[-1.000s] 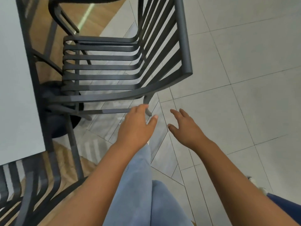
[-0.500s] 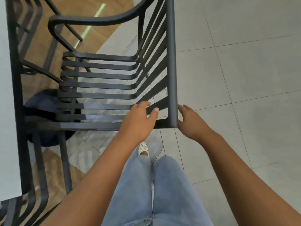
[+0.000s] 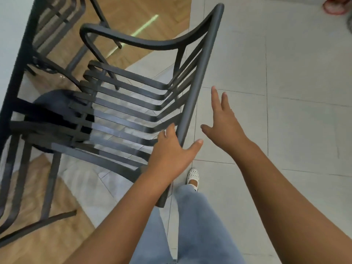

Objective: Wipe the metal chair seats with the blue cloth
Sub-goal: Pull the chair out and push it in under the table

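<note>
A dark metal chair (image 3: 202, 63) with a slatted seat (image 3: 118, 111) stands half under the table, its back toward me. My left hand (image 3: 171, 155) holds the lower end of the chair's top back rail, fingers curled over the inner side and thumb out on the other. My right hand (image 3: 222, 121) hovers just right of the rail with straight, spread fingers, touching nothing. No blue cloth is in view.
A white table with a dark edge (image 3: 11, 35) fills the left side, its round dark base (image 3: 57, 103) under the seat. Another metal chair (image 3: 19, 187) stands lower left and one more (image 3: 57, 21) upper left. Grey floor tiles (image 3: 285, 130) stretch right. My white shoe (image 3: 193, 176) is below the rail.
The chair's back has swung nearer and now runs diagonally. My left hand has closed round the rail. My right hand has come off the rail's end and spread its fingers.
</note>
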### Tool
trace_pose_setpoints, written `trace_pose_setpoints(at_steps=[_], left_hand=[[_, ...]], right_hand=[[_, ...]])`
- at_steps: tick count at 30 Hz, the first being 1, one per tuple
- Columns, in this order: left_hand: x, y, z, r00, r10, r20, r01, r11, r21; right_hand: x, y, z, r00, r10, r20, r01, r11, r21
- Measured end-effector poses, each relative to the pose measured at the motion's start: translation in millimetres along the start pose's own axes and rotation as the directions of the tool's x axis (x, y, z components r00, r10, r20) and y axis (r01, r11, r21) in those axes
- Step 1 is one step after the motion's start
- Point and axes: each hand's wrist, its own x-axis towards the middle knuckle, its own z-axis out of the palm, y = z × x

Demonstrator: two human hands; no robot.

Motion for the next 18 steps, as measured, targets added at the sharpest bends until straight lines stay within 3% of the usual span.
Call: trace_pose_setpoints(at_steps=[5,10,18], left_hand=[[10,16,20,0.98,-0.112,-0.162,0.135,0.981,0.142],[12,26,24,0.921,-0.2,-0.336,0.273,0.943,0.189],[20,23,26,0.881,-0.324,-0.346,0.387,0.912,0.132]], right_hand=[[44,8,-39,0.976,-0.211,-0.048,0.197,0.959,-0.202],[79,0,-61,0.925,-0.379,0.02,0.363,0.868,-0.339],[129,-21,-65,0.82,-0.526,0.227,0.559,0.649,-0.516]])
